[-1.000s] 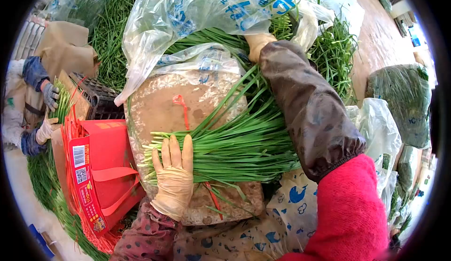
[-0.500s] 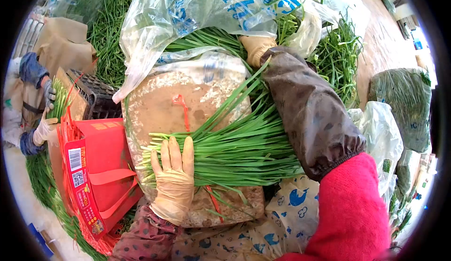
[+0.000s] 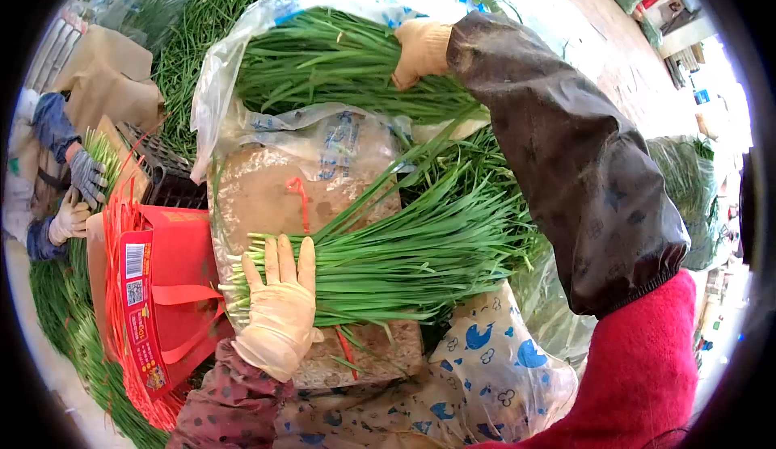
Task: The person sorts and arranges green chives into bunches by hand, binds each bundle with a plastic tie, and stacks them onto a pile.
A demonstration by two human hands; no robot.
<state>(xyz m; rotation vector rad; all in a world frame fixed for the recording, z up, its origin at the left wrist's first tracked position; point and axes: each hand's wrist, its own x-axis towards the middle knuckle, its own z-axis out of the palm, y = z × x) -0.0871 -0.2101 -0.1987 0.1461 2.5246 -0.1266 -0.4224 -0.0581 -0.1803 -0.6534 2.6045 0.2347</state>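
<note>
My left hand (image 3: 280, 303), in a pale glove, lies with fingers spread on the stem end of a green leafy bunch (image 3: 412, 255). The bunch rests across a worn block-like stand (image 3: 259, 190), its leaves pointing right, with a red tie (image 3: 299, 198) running beneath it. My right hand (image 3: 420, 51), gloved too, is at the top of the view against a second pile of greens (image 3: 323, 61) inside a clear plastic bag (image 3: 212, 101). Its fingers are curled down at the greens, and the fingertips are partly hidden.
Left of the stand is a red bag (image 3: 182, 287) with red strips beside it. A co-worker's gloved hands (image 3: 77, 198) are at a small bunch by a black crate (image 3: 166, 174). Loose greens (image 3: 89, 344) lie lower left, and a wrapped bundle (image 3: 687, 182) sits at right.
My right hand has moved up and left from under the plastic, which is now folded back, exposing more greens. My left hand stays on the bunch. The co-worker's hands have shifted slightly.
</note>
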